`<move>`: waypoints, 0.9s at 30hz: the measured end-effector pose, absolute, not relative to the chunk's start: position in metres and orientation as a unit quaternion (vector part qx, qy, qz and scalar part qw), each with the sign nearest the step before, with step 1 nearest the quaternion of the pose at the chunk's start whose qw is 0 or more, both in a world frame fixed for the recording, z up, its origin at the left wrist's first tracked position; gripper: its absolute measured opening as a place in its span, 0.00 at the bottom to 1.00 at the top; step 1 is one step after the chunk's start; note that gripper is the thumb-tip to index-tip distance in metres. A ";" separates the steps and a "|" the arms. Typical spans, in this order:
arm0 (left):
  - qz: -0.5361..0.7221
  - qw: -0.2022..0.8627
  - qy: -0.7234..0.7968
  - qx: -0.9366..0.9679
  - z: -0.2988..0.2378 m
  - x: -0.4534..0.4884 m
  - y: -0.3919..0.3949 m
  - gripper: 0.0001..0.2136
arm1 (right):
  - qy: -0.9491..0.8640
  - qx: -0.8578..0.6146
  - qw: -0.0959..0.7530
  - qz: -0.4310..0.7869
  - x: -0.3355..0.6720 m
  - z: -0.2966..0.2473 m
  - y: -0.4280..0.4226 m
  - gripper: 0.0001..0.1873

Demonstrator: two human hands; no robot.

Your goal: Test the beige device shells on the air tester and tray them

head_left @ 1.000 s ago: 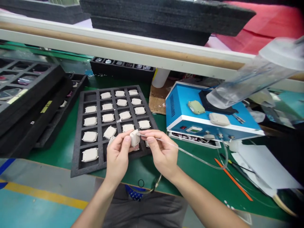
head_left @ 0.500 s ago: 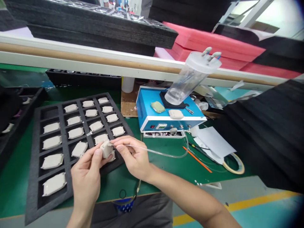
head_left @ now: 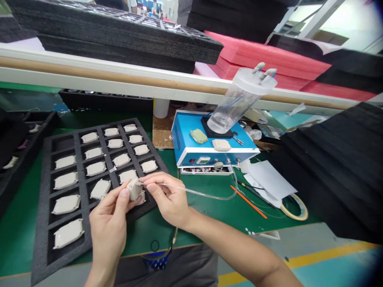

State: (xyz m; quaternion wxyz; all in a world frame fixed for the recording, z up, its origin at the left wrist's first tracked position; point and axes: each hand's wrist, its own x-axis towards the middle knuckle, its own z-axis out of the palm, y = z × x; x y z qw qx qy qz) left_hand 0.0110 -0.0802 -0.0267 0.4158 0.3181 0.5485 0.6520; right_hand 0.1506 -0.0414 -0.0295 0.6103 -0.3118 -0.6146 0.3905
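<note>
Well, head view: both hands met in the air above the near right part of the black foam tray.
Left hand: thumb and fingers closed around a small beige case, which was lifted and tilted over the tray.
Right hand: fingertips pinched narrowly on the end of a clear tube at the case's upper edge; whether the tip went inside could not be told.
Tube run: it curved across the green tabletop to the front of the blue machine.
Tray edges: the near left corner stuck out past the table's front edge, while the far right corner stopped short of the machine.
Room to move: open tabletop lay between the right forearm, the machine and the orange stick.
Far limit: the shelf edge crossed above tray and machine.
</note>
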 end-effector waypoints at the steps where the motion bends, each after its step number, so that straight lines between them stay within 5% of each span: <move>1: 0.652 0.416 0.548 0.319 -0.027 0.011 -0.080 0.15 | -0.615 -0.310 0.612 0.390 0.151 -0.030 -0.041 0.07; 16: 0.650 0.424 0.544 0.319 -0.027 0.010 -0.081 0.15 | -0.619 -0.306 0.613 0.383 0.151 -0.029 -0.041 0.06; 27: 0.632 0.526 0.490 0.290 0.002 0.009 -0.085 0.28 | -0.536 -0.372 0.627 0.425 0.175 -0.021 -0.069 0.09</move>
